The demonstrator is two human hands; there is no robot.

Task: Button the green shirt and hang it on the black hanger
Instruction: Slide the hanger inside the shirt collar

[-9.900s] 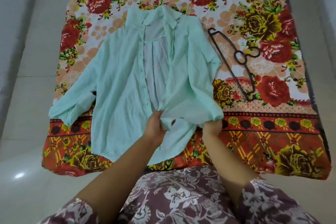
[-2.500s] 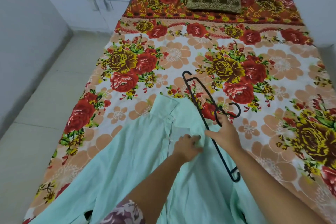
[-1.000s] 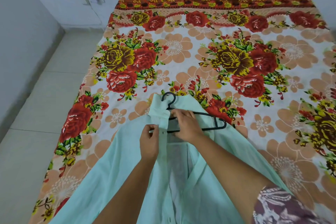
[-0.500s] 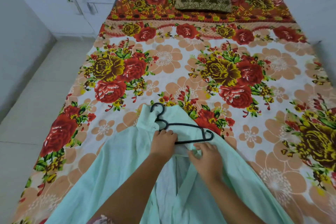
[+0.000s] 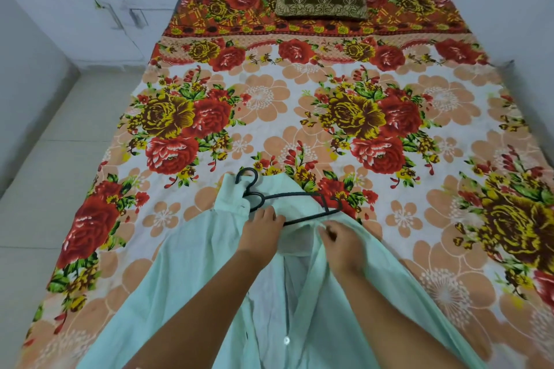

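Green shirt (image 5: 192, 272) lies front open on floral bedsheet (image 5: 269, 105), collar pointing away from the person. Black hanger (image 5: 295, 194) rests across the collar area, hook protruding past the collar. Left hand (image 5: 259, 232) curls its fingers over the hanger's lower bar; right hand (image 5: 341, 246) pinches the shirt's front edge beside it.

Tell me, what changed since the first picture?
The black hanger lay on the bedspread beside the green shirt; the right hand picked it up and slid it into the collar. Now the left hand holds it there, and the right hand has let go and pinches the shirt's front edge. The shirt's top stays open.
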